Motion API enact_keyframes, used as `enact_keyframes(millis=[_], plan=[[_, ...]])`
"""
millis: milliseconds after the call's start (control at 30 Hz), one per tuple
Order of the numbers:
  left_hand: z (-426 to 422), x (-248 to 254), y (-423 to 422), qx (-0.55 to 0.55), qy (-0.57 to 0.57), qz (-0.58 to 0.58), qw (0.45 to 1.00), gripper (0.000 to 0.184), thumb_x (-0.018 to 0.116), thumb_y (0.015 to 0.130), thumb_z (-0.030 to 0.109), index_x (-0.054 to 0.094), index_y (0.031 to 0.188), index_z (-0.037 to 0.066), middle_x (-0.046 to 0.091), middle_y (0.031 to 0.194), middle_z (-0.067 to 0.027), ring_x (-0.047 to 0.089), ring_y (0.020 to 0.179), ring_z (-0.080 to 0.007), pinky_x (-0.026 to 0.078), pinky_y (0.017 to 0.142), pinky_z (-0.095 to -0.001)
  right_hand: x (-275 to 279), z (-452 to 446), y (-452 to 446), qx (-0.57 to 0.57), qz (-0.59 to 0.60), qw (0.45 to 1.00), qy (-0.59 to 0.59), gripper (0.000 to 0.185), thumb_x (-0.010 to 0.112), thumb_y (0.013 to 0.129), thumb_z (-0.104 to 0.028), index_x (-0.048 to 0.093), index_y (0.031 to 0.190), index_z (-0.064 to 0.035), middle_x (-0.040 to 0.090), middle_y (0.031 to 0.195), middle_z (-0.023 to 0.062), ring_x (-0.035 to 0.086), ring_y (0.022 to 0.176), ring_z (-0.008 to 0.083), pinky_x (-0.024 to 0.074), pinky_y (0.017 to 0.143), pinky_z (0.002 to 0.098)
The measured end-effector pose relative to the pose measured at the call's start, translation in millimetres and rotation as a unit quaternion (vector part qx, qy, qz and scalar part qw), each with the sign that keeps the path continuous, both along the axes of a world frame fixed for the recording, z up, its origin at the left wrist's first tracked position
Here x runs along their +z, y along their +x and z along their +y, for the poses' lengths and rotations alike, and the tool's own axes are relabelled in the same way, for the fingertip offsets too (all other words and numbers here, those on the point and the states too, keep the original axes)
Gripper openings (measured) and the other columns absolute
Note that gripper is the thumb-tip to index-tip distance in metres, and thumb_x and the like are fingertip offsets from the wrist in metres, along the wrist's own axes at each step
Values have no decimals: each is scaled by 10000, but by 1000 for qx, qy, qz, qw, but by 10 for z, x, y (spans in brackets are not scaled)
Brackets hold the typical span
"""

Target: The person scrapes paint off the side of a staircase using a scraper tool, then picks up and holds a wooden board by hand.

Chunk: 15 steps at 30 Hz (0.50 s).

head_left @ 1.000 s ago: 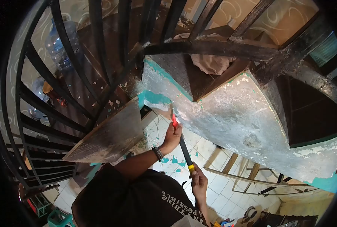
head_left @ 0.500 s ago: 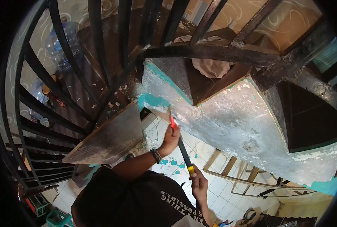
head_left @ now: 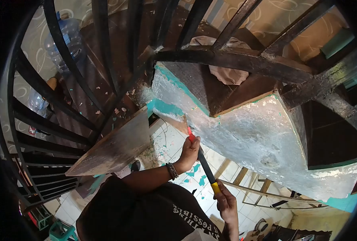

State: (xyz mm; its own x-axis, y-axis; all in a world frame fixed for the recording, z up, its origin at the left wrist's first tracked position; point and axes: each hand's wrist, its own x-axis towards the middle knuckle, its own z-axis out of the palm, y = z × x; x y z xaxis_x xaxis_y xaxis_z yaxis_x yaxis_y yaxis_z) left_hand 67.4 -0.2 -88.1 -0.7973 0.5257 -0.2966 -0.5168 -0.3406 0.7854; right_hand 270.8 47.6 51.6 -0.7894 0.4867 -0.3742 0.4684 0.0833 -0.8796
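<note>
I hold a long-handled scraper (head_left: 206,165) with a red neck, a black shaft and a yellow band. My left hand (head_left: 189,154), with a bracelet at the wrist, is closed around it just below the red part. Lower down, my right hand (head_left: 226,201) grips the yellow-banded end. The tool's thin tip is against or very near the lower edge of the staircase's plastered side (head_left: 242,136). That surface is grey and patchy, with a strip of turquoise paint (head_left: 166,107) left of the tip.
Dark metal railing bars (head_left: 134,36) curve across the top and left. Turquoise paint flakes (head_left: 194,169) litter the white tiled floor below. A wooden ladder (head_left: 240,176) lies at right. Large clear water bottles (head_left: 64,42) stand behind the bars; a beige cloth (head_left: 229,74) rests on a step.
Both hands and the scraper have shifted right and slightly down in view, the right hand furthest. The view itself has moved a little. Both hands keep their grip.
</note>
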Motion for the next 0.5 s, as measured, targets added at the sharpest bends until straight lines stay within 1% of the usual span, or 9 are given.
enact_keyframes(millis=[33,100,167,200,267,300,400,467,500], plan=[[-5,-38,-46,3,0,-8,1000,276,482,1004,339,424,870,104,450,594,7,431,424,-92,353,374,-261,19,-13,-49,-1,-31,1000,3,437,489,983,-172,473,1393,-24,555,781,-29,342,515,-1,274,473,155],[-41,-61,-135,19,6,-12,1000,302,483,1002,340,429,830,98,458,581,4,432,410,-93,346,361,-267,-31,-17,-85,4,-24,1000,-2,446,488,983,-179,465,1394,-9,546,774,-28,349,512,3,280,468,163],[-87,-34,-155,9,4,-19,1000,301,490,999,345,437,833,100,475,591,-3,437,416,-94,349,366,-265,-24,-58,-150,7,-10,1000,-8,452,485,983,-186,459,1394,1,548,775,-19,359,513,5,285,465,169],[-88,-25,-122,-8,0,-12,1000,298,493,998,350,437,849,97,476,597,-3,442,423,-94,354,373,-262,1,-102,-100,19,2,999,28,446,478,984,-184,465,1389,3,550,773,-16,364,512,6,288,464,172],[-71,16,44,-37,-21,4,999,294,497,995,364,432,904,92,478,618,-3,447,442,-93,372,397,-252,126,-208,34,-19,-22,999,25,444,490,982,-176,466,1391,-5,559,766,-12,369,508,5,284,460,172],[-106,176,62,-60,-14,-12,998,294,492,996,371,423,928,94,474,626,-3,440,444,-93,371,398,-249,192,-254,63,-45,-31,998,10,443,496,980,-170,466,1393,-12,561,763,-12,366,506,2,280,458,171],[-114,206,51,-60,30,-40,997,290,487,998,371,426,921,99,471,621,-3,429,433,-95,360,385,-251,248,-271,67,-63,-42,997,-26,441,504,976,-153,467,1398,-29,566,761,-11,358,500,-6,268,452,168],[-98,135,38,-42,45,-37,997,288,485,1000,368,425,919,98,470,618,-3,429,431,-95,354,378,-252,246,-278,-7,-49,-43,998,0,438,502,976,-146,469,1397,-32,565,762,-12,351,498,-8,263,451,166],[-112,92,-13,-57,60,-48,995,290,488,998,366,425,920,94,467,615,-4,430,431,-95,355,380,-250,233,-280,-47,-32,-41,998,25,436,501,975,-140,470,1397,-36,564,763,-12,345,495,-11,259,450,165]])
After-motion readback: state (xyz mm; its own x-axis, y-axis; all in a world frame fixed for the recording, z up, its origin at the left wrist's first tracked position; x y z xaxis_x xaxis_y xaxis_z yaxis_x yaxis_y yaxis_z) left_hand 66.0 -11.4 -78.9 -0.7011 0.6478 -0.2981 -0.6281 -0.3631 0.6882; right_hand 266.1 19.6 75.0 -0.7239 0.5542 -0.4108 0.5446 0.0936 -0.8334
